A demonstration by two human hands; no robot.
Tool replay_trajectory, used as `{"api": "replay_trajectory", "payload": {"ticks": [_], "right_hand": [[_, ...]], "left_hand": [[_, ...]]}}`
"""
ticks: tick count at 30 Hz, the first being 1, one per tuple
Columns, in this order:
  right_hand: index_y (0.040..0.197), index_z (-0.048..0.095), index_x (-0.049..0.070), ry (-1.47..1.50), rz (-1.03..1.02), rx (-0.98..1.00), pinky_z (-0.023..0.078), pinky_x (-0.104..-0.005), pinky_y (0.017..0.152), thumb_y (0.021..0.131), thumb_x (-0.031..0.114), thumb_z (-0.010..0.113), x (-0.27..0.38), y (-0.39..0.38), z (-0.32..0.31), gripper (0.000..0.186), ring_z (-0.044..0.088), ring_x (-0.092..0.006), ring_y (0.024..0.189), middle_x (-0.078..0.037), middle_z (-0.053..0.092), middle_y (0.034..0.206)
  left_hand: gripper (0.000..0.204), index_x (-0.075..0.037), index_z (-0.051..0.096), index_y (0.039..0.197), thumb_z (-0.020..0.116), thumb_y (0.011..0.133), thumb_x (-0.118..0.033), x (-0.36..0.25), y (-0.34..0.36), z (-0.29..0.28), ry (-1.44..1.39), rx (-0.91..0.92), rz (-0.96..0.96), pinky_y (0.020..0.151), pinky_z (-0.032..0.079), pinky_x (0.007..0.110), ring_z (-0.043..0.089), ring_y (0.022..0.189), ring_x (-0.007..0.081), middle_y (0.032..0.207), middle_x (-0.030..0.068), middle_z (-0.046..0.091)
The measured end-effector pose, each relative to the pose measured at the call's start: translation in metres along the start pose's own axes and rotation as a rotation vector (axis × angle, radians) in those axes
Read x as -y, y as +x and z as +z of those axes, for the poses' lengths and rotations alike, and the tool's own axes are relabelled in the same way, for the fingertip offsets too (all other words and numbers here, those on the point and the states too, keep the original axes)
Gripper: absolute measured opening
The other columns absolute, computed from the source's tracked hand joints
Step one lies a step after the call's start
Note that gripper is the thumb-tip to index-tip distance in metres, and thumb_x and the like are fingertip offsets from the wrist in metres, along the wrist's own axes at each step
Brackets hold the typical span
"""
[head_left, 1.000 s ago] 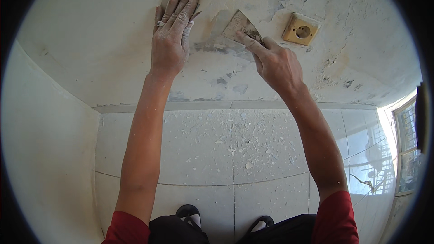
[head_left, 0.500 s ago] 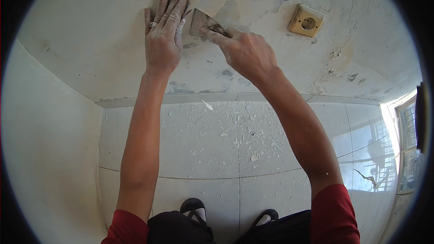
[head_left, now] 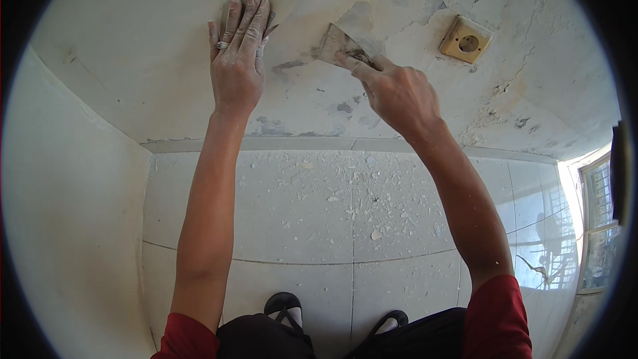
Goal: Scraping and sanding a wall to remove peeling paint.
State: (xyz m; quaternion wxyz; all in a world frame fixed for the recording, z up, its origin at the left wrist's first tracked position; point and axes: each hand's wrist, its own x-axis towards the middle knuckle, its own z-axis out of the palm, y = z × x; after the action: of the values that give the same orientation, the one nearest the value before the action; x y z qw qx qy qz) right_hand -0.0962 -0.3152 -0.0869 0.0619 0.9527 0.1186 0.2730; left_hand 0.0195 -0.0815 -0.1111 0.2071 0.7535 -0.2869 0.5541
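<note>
On the stained wall (head_left: 146, 33), the left hand (head_left: 238, 76) lay flat, its three longer fingers close together and the little finger apart, over a beige sheet (head_left: 284, 4) with blue print; whether the thumb pinched it could not be told. The right hand (head_left: 403, 93) was closed round a scraper (head_left: 335, 43), a finger stretched onto its blade, which met the wall just below a grey patch (head_left: 359, 16), between the left hand and the yellowed socket (head_left: 467, 40). A stroke carried too far leftward could have nicked the left hand; a corner dug in steeply could have gouged the surface. Half a second earlier, the blade stood just beside the left hand; now it sat farther right, with a clear gap between them, while the sheet stayed under the left fingers
</note>
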Motion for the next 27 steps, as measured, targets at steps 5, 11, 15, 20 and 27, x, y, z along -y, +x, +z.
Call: {"api": "replay_trajectory", "payload": {"ticks": [5, 11, 15, 20, 27], "right_hand": [[0.137, 0.060, 0.029, -0.007, -0.006, 0.040, 0.058, -0.0336, 0.055, 0.096, 0.008, 0.058, -0.009, 0.001, -0.002, 0.046, 0.068, -0.0196, 0.063, -0.010, 0.073, 0.097], [0.142, 0.055, 0.030, -0.045, -0.034, 0.074, 0.057, -0.0301, 0.048, 0.095, 0.011, 0.062, 0.012, -0.001, 0.010, 0.051, 0.064, -0.0162, 0.055, -0.008, 0.074, 0.108], [0.140, 0.056, 0.030, -0.003, -0.010, -0.001, 0.057, -0.0302, 0.047, 0.097, 0.009, 0.058, -0.016, -0.014, 0.014, 0.048, 0.066, -0.0175, 0.056, -0.010, 0.072, 0.114], [0.140, 0.057, 0.029, 0.008, -0.088, 0.216, 0.058, -0.0330, 0.050, 0.097, 0.008, 0.057, 0.061, 0.030, 0.025, 0.048, 0.067, -0.0203, 0.058, -0.012, 0.073, 0.109], [0.142, 0.055, 0.028, 0.110, 0.014, 0.171, 0.060, -0.0373, 0.059, 0.095, 0.005, 0.055, 0.023, 0.007, 0.010, 0.052, 0.070, -0.0234, 0.069, -0.011, 0.070, 0.099]], "left_hand": [[0.043, -0.018, 0.053, 0.144, 0.051, 0.101, -0.018, -0.018, -0.002, 0.018, -0.112, -0.034, -0.052, 0.120, 0.023, 0.050, 0.035, 0.145, 0.0245, 0.149, 0.0029, 0.050], [0.042, -0.017, 0.053, 0.143, 0.052, 0.101, -0.018, 0.003, -0.011, -0.003, -0.041, -0.023, -0.046, 0.119, 0.025, 0.049, 0.038, 0.144, 0.0238, 0.147, 0.0028, 0.052], [0.042, -0.016, 0.054, 0.143, 0.052, 0.101, -0.018, -0.010, -0.005, 0.007, -0.095, 0.016, -0.006, 0.119, 0.028, 0.048, 0.038, 0.144, 0.0229, 0.147, 0.0019, 0.052], [0.043, -0.019, 0.053, 0.143, 0.052, 0.101, -0.016, 0.005, -0.014, -0.004, -0.141, -0.041, -0.060, 0.119, 0.029, 0.048, 0.038, 0.144, 0.0233, 0.148, 0.0005, 0.051], [0.044, -0.014, 0.052, 0.144, 0.053, 0.100, -0.014, -0.010, -0.003, -0.001, -0.141, 0.074, 0.000, 0.117, 0.029, 0.049, 0.037, 0.144, 0.0277, 0.148, 0.0052, 0.051]]}}
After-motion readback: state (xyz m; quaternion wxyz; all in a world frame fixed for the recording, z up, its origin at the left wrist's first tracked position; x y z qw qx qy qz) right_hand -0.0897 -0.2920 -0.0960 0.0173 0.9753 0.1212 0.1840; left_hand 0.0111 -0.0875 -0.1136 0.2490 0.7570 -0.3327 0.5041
